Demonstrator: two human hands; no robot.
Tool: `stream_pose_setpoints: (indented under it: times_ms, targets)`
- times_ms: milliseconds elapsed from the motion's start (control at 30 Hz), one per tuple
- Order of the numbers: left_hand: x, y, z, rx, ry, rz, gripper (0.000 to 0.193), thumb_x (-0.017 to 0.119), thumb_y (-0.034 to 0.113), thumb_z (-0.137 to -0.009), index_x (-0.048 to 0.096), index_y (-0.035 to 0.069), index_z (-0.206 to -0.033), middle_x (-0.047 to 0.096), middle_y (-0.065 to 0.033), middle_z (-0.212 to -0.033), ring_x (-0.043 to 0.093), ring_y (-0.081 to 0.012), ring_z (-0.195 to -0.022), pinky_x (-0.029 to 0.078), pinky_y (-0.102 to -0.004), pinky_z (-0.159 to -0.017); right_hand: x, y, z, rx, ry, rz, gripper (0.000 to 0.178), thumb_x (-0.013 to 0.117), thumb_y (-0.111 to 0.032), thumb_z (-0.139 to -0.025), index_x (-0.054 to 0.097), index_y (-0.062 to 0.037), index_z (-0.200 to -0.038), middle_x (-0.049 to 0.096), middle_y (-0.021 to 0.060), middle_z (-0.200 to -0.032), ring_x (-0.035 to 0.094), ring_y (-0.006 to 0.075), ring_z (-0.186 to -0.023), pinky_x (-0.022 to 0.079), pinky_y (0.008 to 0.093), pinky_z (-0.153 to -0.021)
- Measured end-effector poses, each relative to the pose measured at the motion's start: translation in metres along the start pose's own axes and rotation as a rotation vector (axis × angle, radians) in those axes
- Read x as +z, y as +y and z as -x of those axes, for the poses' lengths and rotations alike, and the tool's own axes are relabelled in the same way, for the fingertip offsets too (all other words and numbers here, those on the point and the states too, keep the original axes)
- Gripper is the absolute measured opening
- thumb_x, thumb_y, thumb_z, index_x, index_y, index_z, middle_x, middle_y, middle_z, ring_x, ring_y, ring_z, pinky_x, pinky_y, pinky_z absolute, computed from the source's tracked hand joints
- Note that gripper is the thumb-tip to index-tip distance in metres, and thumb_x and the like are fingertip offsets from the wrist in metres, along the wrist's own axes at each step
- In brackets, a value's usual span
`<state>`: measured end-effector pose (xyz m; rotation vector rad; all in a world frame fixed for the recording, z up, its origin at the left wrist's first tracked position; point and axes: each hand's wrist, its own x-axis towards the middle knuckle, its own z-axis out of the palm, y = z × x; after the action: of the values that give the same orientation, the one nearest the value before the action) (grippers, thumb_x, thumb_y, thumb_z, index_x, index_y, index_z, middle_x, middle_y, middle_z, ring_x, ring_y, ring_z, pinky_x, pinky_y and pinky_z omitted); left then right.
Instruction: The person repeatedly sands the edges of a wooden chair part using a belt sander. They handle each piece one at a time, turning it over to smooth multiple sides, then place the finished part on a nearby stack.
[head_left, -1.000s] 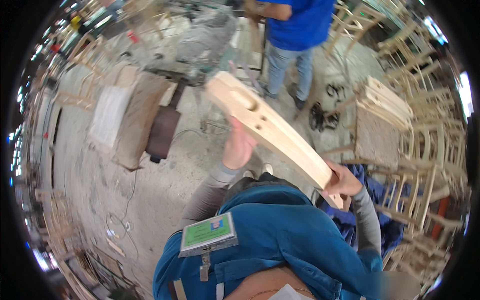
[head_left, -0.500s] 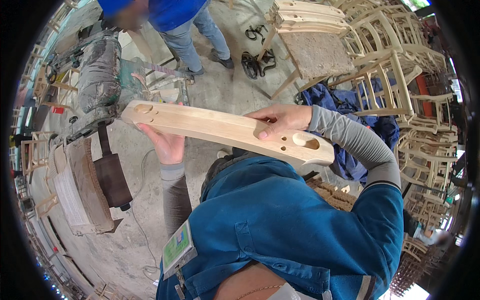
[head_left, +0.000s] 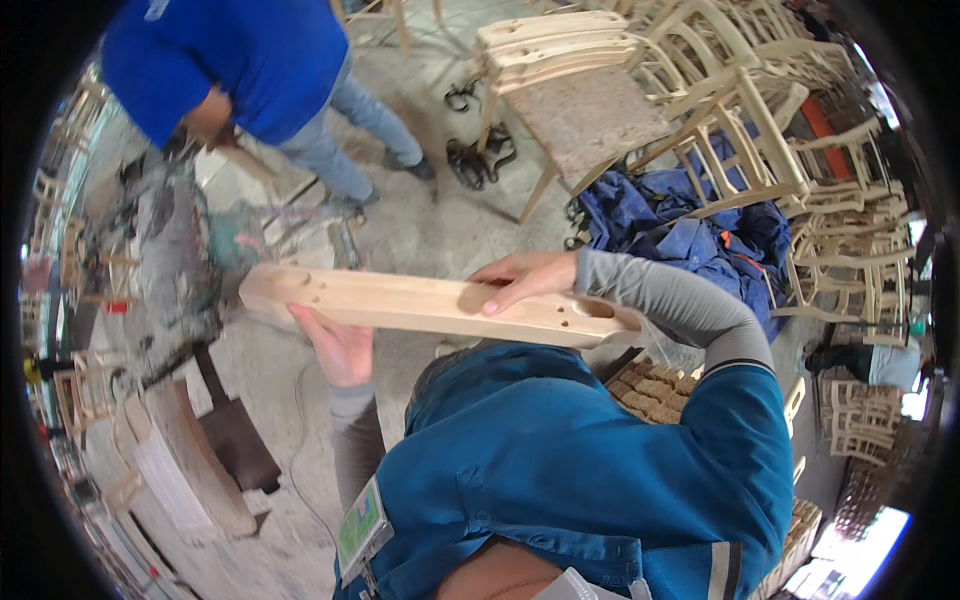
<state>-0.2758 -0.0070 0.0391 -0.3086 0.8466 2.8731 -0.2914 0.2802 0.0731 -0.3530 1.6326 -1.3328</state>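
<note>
A long, pale, slightly curved wooden chair part [head_left: 420,303] spans the space before my chest, its ends to the left and right. It has small round holes near both ends and an oval recess at the right one. My left hand [head_left: 342,345] holds it near the left end from below, thumb along the near side. My right hand [head_left: 528,282] grips it right of the middle, thumb on top and fingers over the far edge. The left end lies close to a dusty belt sander [head_left: 180,250]; whether they touch is blurred.
A person in a blue shirt [head_left: 250,70] bends over the sander's far side, holding a piece of wood. Ahead stands a small table [head_left: 585,120] with stacked wooden parts [head_left: 550,50]. Blue tarpaulin [head_left: 650,215] and many wooden chairs [head_left: 745,150] fill the right.
The wooden part has tipped, so its top face shows less and its right end less clearly. My view has shifted. The other person now leans farther over the sander.
</note>
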Motion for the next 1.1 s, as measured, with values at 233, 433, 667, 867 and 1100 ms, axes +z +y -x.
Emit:
stream_pose_setpoints:
  times_ms: [233, 433, 667, 867, 1100]
  targets:
    - [0.046, -0.106, -0.04, -0.067, -0.118, -0.221, 0.058, 0.043, 0.046, -0.091, 0.03, 0.01, -0.134, 0.042, -0.0106, -0.13, 0.04, -0.0281, -0.122, 0.037, -0.0448, -0.097, -0.058, 0.018, 0.003, -0.166, 0.137, 0.247, 0.086, 0.072, -0.025, -0.065, 0.03, -0.0082, -0.138, 0.056, 0.0156, -0.111, 0.054, 0.0221, -0.099, 0.042, 0.0302, -0.086]
    - [0.091, -0.17, -0.096, -0.084, -0.001, -0.341, 0.056, 0.042, 0.037, -0.093, 0.024, 0.006, -0.136, 0.034, -0.0147, -0.135, 0.039, -0.0316, -0.122, 0.04, -0.0494, -0.095, -0.175, 0.081, 0.04, -0.183, 0.244, 0.47, 0.084, 0.073, -0.019, -0.06, 0.032, -0.007, -0.133, 0.056, 0.0202, -0.107, 0.055, 0.0306, -0.099, 0.044, 0.0379, -0.085]
    - [0.087, -0.199, -0.129, -0.101, 0.272, -0.475, 0.055, 0.048, 0.033, -0.091, 0.028, 0.005, -0.133, 0.035, -0.0156, -0.13, 0.044, -0.0319, -0.114, 0.045, -0.0503, -0.09, -0.349, 0.129, 0.067, 0.403, 0.432, 1.047, 0.061, 0.067, -0.019, -0.069, 0.04, -0.0095, -0.123, 0.049, 0.0199, -0.115, 0.05, 0.034, -0.109, 0.037, 0.0557, -0.088]
    - [0.083, -0.221, -0.11, -0.133, 0.454, -0.387, 0.053, 0.054, 0.032, -0.088, 0.034, 0.005, -0.128, 0.042, -0.0129, -0.118, 0.048, -0.0303, -0.106, 0.045, -0.0505, -0.09, -0.46, 0.186, 0.075, 0.522, 0.588, 1.271, 0.042, 0.053, -0.015, -0.082, 0.042, -0.0158, -0.123, 0.051, 0.0151, -0.117, 0.05, 0.0337, -0.111, 0.029, 0.0681, -0.091]
    - [0.084, -0.223, -0.07, -0.039, 0.671, -0.362, 0.054, 0.054, 0.032, -0.088, 0.033, 0.004, -0.129, 0.042, -0.0143, -0.118, 0.047, -0.0307, -0.107, 0.045, -0.0489, -0.091, -0.466, 0.212, 0.051, 0.611, 0.5, 1.323, 0.048, 0.053, -0.015, -0.082, 0.039, -0.0184, -0.127, 0.045, 0.0132, -0.121, 0.043, 0.0303, -0.116, 0.03, 0.0656, -0.093]
